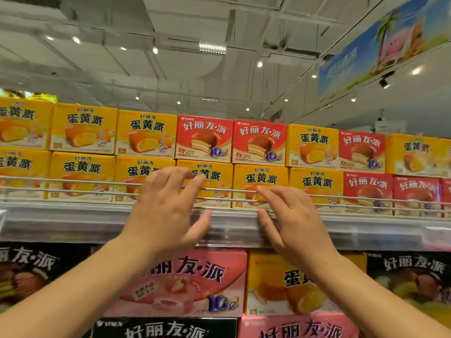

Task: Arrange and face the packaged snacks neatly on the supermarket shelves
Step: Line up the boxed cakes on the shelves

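Both hands are raised before the top shelf [73,215]. The left hand [168,211] is held with fingers spread and slightly bent, its fingertips at the wire rail [73,182] in front of a yellow box [214,175]; nothing is gripped. The right hand [292,220] is likewise spread and holds nothing. Yellow and red boxes [203,137] are stacked in two rows behind the rail. A pink box [195,281] is shelved below.

Top shelf: yellow boxes [260,185] with green lettering, red boxes [204,139] with white lettering. Lower shelf: pink box [195,284], black boxes [26,269], white lettering
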`<state>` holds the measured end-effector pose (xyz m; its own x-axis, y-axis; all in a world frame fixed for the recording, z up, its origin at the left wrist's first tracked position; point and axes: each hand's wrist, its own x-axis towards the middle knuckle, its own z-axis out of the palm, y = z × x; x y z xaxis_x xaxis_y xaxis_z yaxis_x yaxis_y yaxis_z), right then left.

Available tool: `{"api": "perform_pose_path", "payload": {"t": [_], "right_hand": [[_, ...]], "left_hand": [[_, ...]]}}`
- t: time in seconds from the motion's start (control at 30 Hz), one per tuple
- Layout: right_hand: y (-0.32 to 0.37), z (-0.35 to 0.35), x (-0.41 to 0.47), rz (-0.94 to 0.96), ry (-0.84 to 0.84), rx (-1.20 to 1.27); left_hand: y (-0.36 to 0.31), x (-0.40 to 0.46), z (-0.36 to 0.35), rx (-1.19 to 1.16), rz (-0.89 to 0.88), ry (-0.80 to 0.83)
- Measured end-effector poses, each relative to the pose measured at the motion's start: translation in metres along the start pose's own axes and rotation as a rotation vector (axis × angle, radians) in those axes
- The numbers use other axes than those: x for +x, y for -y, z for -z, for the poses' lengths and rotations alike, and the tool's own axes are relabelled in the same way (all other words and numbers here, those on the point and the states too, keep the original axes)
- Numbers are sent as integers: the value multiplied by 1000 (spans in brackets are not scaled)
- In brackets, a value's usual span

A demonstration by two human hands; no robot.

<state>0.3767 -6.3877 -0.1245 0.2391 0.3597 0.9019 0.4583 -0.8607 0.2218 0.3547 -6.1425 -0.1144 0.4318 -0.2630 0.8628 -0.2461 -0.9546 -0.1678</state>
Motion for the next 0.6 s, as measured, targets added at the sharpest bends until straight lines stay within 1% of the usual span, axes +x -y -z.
{"api": "perform_pose_path", "payload": {"t": [0.13, 0.27, 0.37, 0.43, 0.47, 0.53, 0.6], "right_hand": [[0, 1, 0, -29, 39, 27], [-4, 6, 7, -16, 63, 90], [-13, 20, 42, -36, 36, 157], [-20, 29, 79, -60, 14, 100], [-22, 31, 97, -62, 43, 35], [-26, 32, 128, -67, 161, -98], [-27, 28, 145, -84, 274, -175]], "left_hand": [[-33, 14, -13, -69, -57, 22], [-37, 11, -30, -46, -87, -67], [-35, 12, -33, -54, -95, -120], [-35, 13, -33, -57, -96, -127], [-34, 12, -33, -58, -94, -122], [-35, 12, -31, -60, -87, -113], [-36, 12, -29, -61, -85, -107]]}}
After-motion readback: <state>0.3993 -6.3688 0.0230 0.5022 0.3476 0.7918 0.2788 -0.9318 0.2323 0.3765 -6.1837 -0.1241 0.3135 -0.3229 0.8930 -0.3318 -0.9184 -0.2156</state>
